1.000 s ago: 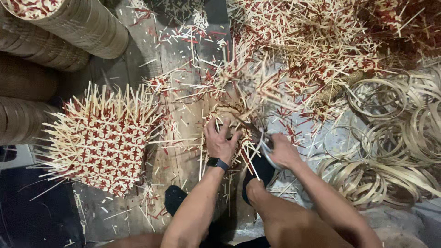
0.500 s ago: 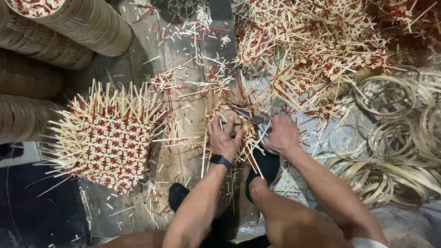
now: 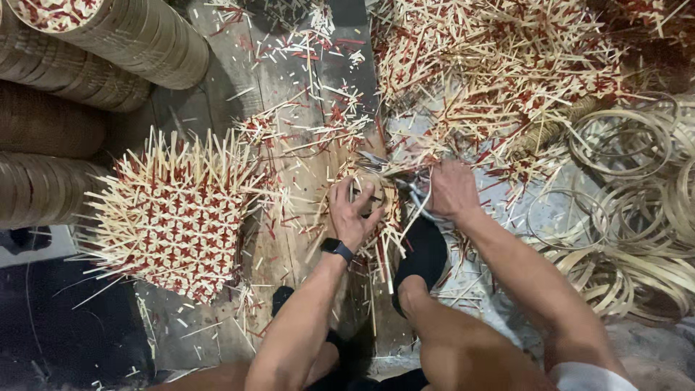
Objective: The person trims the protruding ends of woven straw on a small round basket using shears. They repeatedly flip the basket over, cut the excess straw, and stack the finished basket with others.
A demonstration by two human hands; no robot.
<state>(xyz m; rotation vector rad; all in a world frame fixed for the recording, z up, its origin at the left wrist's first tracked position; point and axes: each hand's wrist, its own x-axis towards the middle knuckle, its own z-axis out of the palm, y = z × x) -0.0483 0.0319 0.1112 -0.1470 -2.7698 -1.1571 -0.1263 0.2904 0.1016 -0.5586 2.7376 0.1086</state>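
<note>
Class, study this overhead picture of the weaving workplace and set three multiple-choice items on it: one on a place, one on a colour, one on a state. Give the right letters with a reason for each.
1. Where do the coiled hoops lie?
A. at the picture's right
B. at the picture's left
C. on the person's lap

2. What colours has the woven panel at the picture's left?
A. blue and green
B. red and pale straw
C. black only

3. What is the left hand doing?
A. hanging free
B. pressing on a small woven piece
C. holding a cup

Answers: 1 A, the hoops pile up beside the right hand. 2 B, red strips cross pale ones. 3 B, its fingers grip the piece.
</note>
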